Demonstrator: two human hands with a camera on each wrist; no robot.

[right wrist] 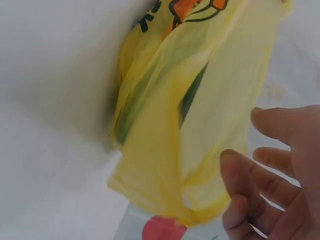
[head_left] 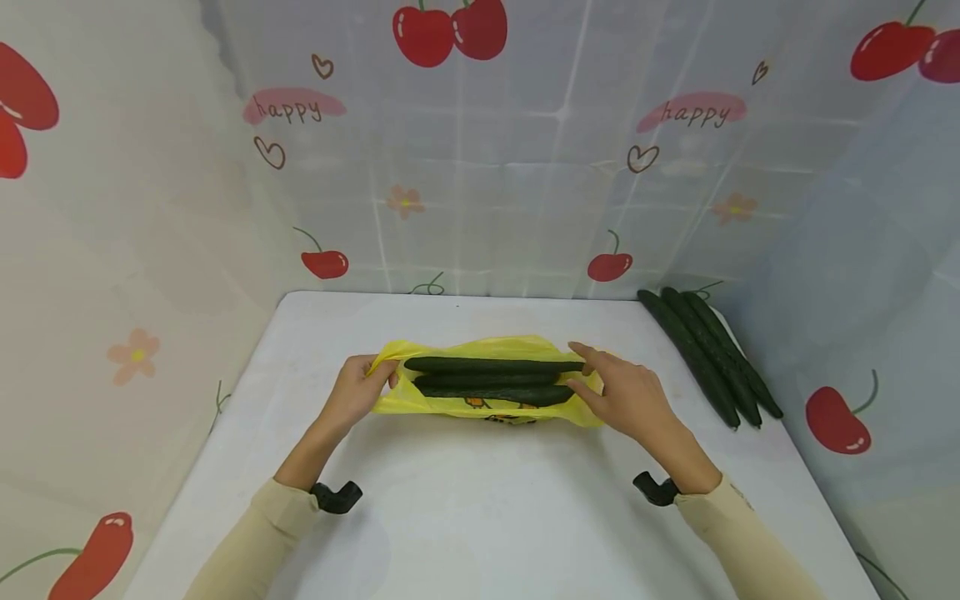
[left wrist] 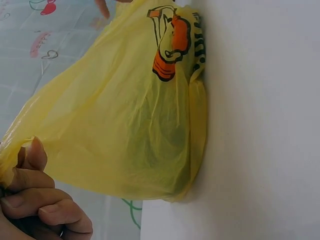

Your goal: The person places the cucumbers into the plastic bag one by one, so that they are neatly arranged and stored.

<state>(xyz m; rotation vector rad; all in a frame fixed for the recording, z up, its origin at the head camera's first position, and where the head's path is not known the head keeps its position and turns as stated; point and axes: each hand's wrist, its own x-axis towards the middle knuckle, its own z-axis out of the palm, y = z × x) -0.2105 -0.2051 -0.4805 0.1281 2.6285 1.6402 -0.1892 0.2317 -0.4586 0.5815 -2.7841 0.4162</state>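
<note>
Head view: from where I stand, a thin yellow plastic bag (head_left: 438, 406) lies on the middle of the white table (head_left: 480, 508), its mouth gaping upward over dark green cucumbers (head_left: 495, 392). The left hand (head_left: 363, 387) pinches the bag's left edge. The right hand (head_left: 630, 396) is at the opposite end, its fingers loosely apart; whether they touch the plastic, I cannot tell. The film looks light, limp, slippery and easily torn, best gathered by its rim; the cucumbers, likely firm and weightier, would need support from beneath.
</note>
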